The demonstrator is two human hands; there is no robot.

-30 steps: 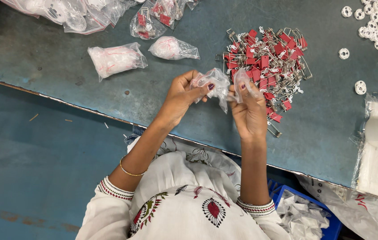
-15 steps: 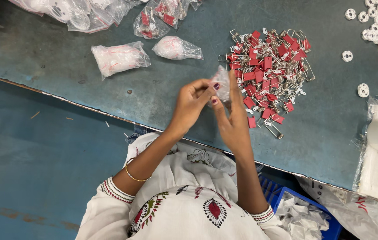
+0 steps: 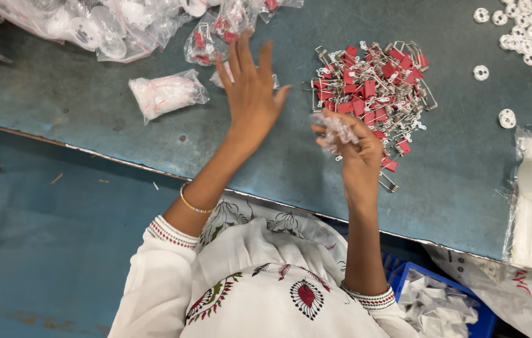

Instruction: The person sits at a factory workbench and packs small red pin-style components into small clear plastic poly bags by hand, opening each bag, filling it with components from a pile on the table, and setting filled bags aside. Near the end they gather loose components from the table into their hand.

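From the head camera, the left hand (image 3: 250, 94) stretches forward with fingers spread and empty, above a small filled bag (image 3: 223, 77) on the blue table (image 3: 278, 163). The right hand (image 3: 356, 147) clutches a crumpled clear bag (image 3: 336, 127), just beside the pile of red binder clips (image 3: 372, 87).

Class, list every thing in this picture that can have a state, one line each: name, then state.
left hand: open, fingers spread, over a small bag
right hand: closed on a small clear bag
small clear bag: crumpled, held
red binder clips: loose, heaped
filled bag: lying on the table, packed
white round parts: loose, scattered
blue bin: holding white scraps
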